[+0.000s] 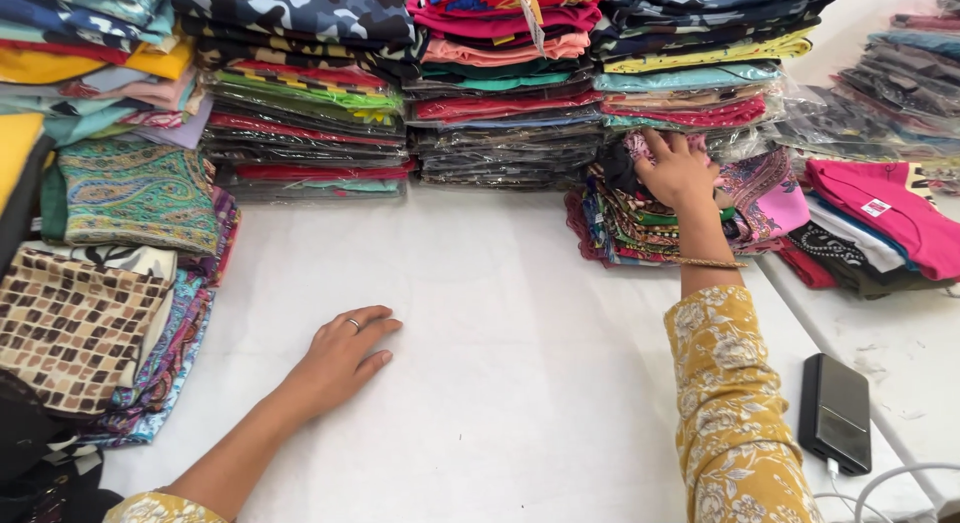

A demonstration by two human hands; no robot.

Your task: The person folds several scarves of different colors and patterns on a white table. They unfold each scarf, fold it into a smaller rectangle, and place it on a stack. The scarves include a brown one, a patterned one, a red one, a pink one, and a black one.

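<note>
My left hand (pixel 345 355) rests flat on the white table (pixel 480 313), fingers spread, a ring on one finger, holding nothing. My right hand (pixel 676 170) reaches forward onto a low pile of patterned folded cloths (pixel 630 223) at the back right, fingers pressed on the top pieces under a stack of plastic-wrapped garments (pixel 690 78). A thin bangle sits at that wrist above a yellow floral sleeve (pixel 735 403). Whether the fingers grip a piece is hidden.
Tall stacks of wrapped clothes (pixel 310 93) line the back. Folded printed fabrics (pixel 130 193) and a brown checked piece (pixel 70 323) lie at the left. Pink and dark garments (pixel 870 218) sit at the right. A black power bank (pixel 835 411) with a white cable lies near the right edge.
</note>
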